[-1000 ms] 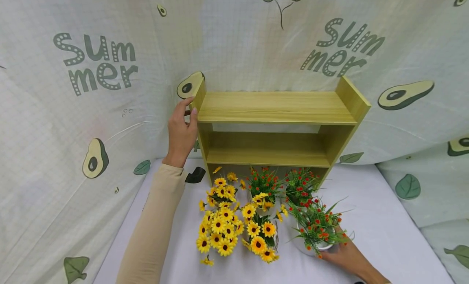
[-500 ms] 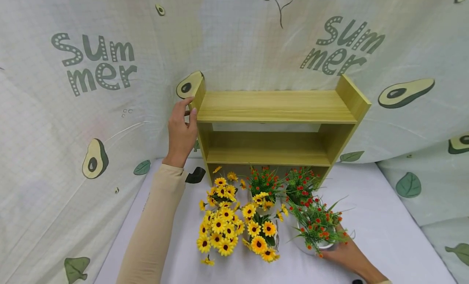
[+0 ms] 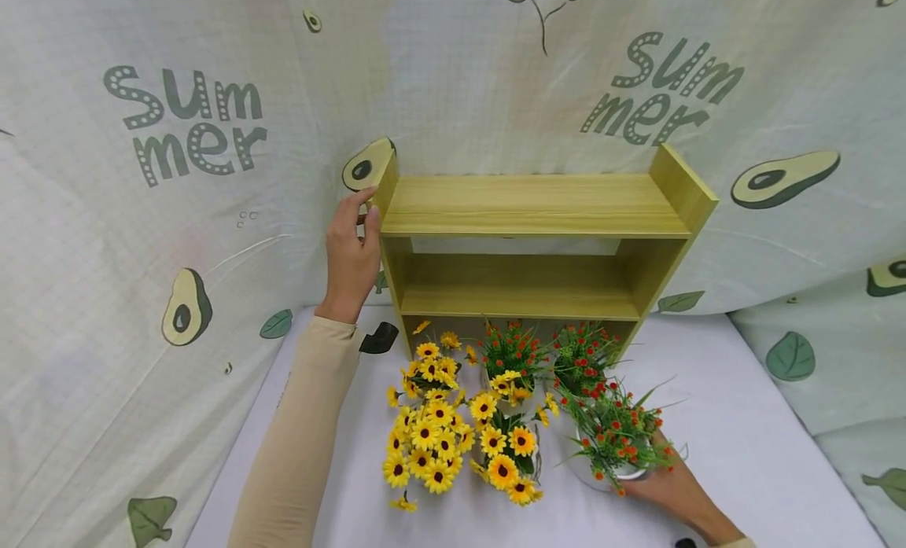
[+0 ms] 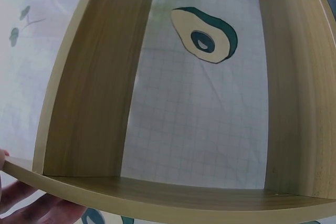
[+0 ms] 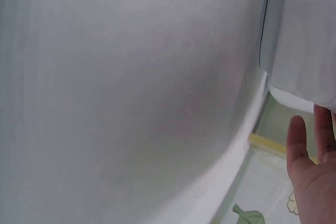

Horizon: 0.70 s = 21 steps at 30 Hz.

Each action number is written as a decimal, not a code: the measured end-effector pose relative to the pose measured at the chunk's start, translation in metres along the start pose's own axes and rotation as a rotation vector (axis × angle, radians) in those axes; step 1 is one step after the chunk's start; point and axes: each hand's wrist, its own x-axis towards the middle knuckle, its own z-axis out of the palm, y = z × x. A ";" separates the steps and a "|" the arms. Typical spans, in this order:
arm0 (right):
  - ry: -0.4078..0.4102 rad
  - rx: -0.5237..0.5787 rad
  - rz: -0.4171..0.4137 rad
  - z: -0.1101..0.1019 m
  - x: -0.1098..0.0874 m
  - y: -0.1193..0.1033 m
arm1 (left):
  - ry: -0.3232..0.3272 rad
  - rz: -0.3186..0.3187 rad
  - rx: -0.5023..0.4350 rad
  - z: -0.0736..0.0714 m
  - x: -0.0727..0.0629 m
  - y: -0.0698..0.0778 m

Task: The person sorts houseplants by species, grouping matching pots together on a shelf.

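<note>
My left hand (image 3: 351, 253) grips the left side panel of a light wooden shelf (image 3: 524, 202) near its top. In the left wrist view, the thumb is at the panel's front edge and the fingers (image 4: 37, 211) lie along its outer face. At the front right, my right hand (image 3: 672, 481) holds the white pot (image 3: 633, 473) of an artificial plant with red flowers (image 3: 616, 438); leaves cover part of the fingers. From the right wrist, the fingertips (image 5: 296, 124) show close under the pale pot (image 5: 302, 51).
Yellow artificial sunflowers (image 3: 428, 442) and more sunflowers (image 3: 506, 457) stand in front of the shelf. Behind them are red-flowered plants (image 3: 513, 355), overlapping the shelf's lower part. A white cloth (image 3: 715, 406) covers the table. Patterned fabric (image 3: 495, 84) hangs behind and at the sides.
</note>
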 end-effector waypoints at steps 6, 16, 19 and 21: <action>0.029 0.051 0.002 0.003 -0.002 0.002 | -0.012 -0.003 -0.003 0.002 0.000 0.001; 0.081 -0.044 -0.025 0.002 -0.006 -0.008 | -0.014 -0.025 -0.002 0.002 -0.001 0.003; 0.091 -0.067 -0.049 0.000 -0.009 -0.013 | -0.012 -0.032 -0.001 0.001 -0.001 0.003; 0.096 -0.077 -0.073 -0.002 -0.011 -0.018 | -0.013 -0.033 0.002 0.001 -0.001 0.004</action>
